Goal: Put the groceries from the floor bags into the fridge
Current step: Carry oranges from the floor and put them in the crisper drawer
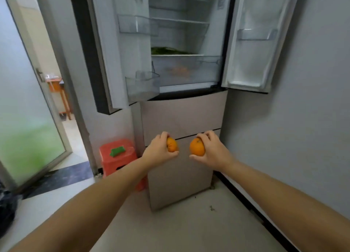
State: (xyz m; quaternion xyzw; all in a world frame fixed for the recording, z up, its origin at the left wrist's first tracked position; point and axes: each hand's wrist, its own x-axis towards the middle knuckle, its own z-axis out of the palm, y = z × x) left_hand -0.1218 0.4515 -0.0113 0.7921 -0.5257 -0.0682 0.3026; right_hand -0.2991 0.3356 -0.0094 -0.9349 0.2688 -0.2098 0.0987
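Observation:
The fridge [181, 111] stands ahead with both upper doors swung open. My left hand [160, 149] grips one orange [172, 145] and my right hand [212, 149] grips a second orange [197, 147], both held out in front of the lower drawers. Inside, green vegetables [166, 50] lie on the lowest glass shelf. Orange fruit [179, 71] shows dimly through the clear crisper drawer below it. A dark bag [6, 210] sits on the floor at the far left edge, mostly cut off.
A red plastic stool [118, 157] with a green object [117, 151] on top stands left of the fridge. A frosted glass door [28, 119] hangs open on the left. A grey wall [293, 119] runs along the right. Door bins [142, 85] jut out from the left fridge door.

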